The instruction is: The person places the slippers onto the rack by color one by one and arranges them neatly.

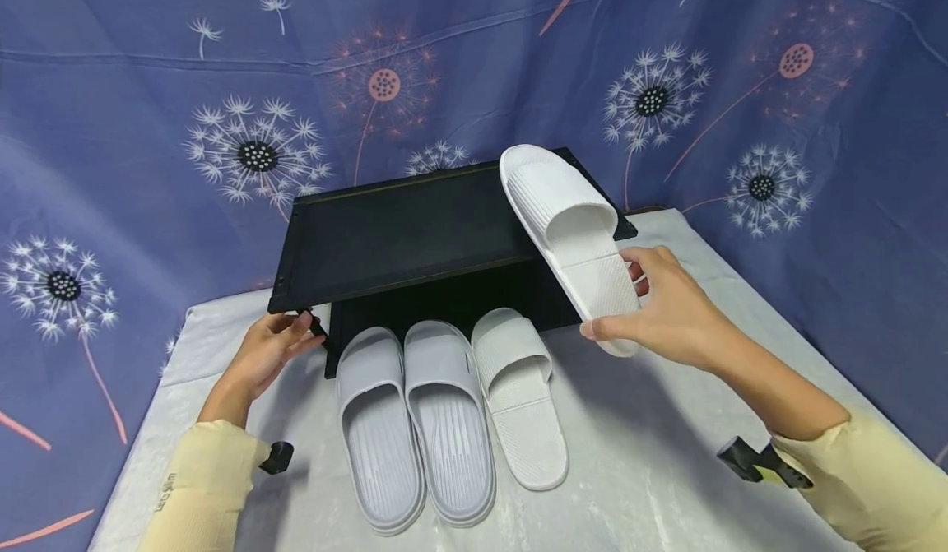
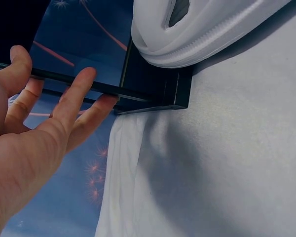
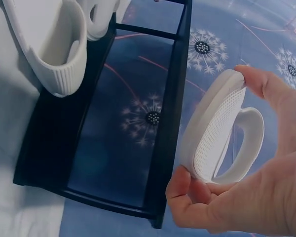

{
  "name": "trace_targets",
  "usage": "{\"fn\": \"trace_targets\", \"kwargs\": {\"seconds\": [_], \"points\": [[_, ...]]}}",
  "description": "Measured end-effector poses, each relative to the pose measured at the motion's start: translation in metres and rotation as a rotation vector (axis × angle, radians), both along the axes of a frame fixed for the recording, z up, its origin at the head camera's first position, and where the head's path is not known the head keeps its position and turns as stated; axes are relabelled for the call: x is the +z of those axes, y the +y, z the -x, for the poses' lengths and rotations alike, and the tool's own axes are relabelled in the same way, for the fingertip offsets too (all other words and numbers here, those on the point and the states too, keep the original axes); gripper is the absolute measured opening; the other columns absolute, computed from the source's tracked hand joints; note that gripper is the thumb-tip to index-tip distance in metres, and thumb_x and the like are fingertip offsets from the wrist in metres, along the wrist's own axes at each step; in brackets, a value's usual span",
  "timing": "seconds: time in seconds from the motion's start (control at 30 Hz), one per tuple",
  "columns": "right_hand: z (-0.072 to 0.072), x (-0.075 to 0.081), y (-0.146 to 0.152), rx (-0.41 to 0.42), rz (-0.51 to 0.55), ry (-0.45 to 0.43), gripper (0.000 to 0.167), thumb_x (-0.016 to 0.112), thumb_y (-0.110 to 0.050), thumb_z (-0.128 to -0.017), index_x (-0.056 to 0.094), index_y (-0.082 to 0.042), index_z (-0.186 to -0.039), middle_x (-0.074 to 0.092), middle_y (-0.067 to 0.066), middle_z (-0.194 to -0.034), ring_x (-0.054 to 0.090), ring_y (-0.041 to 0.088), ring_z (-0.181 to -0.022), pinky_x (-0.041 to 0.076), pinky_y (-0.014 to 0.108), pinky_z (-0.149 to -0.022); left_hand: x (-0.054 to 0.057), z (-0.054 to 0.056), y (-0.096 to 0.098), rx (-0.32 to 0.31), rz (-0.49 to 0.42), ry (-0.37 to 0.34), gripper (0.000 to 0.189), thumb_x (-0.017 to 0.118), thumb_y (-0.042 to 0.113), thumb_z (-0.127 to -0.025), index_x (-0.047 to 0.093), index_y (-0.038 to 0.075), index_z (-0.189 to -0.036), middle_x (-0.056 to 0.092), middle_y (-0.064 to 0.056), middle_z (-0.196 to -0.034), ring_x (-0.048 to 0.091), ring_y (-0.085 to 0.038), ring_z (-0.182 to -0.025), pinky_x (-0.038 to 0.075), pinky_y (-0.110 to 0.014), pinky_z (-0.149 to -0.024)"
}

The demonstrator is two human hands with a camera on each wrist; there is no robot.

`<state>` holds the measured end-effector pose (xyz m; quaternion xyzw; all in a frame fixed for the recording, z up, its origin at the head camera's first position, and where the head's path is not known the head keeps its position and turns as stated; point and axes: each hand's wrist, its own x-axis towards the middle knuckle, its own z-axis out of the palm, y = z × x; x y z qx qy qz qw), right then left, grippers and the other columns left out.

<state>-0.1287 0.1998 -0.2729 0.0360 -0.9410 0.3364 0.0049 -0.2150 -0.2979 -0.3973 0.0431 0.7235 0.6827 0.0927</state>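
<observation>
A white slide slipper [image 1: 592, 268] is raised over the right end of a black two-tier shoe rack [image 1: 400, 235], toe pointing away. My right hand [image 1: 670, 309] grips it by the heel end, thumb on one edge and fingers on the other, as the right wrist view also shows. At the rack's left front corner, my left hand [image 1: 270, 354] holds the side frame just below the top shelf, its fingers at a thin bar [image 2: 103, 88]. In front, a matching white slipper [image 1: 533, 441] stands beside two grey slippers [image 1: 385, 461], their toes at the lower shelf.
The rack stands on a table with a pale cloth [image 1: 637, 470]. Close behind it hangs a blue dandelion-print curtain [image 1: 481, 58], which also runs along both sides. A dark wrist device [image 1: 763, 461] sits at the right sleeve, another [image 1: 276, 457] at the left.
</observation>
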Motion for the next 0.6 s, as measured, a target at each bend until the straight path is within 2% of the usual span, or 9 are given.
{"fn": "trace_targets", "kwargs": {"seconds": [0.33, 0.6], "points": [[0.031, 0.018, -0.012, 0.006, -0.001, -0.030, 0.097, 0.086, -0.044, -0.065, 0.037, 0.001, -0.136, 0.040, 0.018, -0.124, 0.044, 0.033, -0.107, 0.049, 0.042, -0.079, 0.000, 0.001, 0.000, 0.008, 0.013, 0.008, 0.022, 0.055, 0.018, -0.099, 0.051, 0.020, -0.120, 0.043, -0.012, -0.114, 0.066, -0.015, -0.099, 0.051, -0.038, -0.097], [0.049, 0.026, -0.019, -0.011, -0.001, -0.019, 0.095, 0.086, -0.039, -0.064, 0.037, 0.002, -0.134, 0.038, 0.020, -0.120, 0.046, 0.034, -0.102, 0.050, 0.044, -0.080, -0.001, 0.002, -0.001, 0.002, 0.040, 0.018, 0.028, 0.055, 0.021, -0.099, 0.048, 0.022, -0.126, 0.041, -0.010, -0.116, 0.065, -0.014, -0.101, 0.053, -0.033, -0.095]]}}
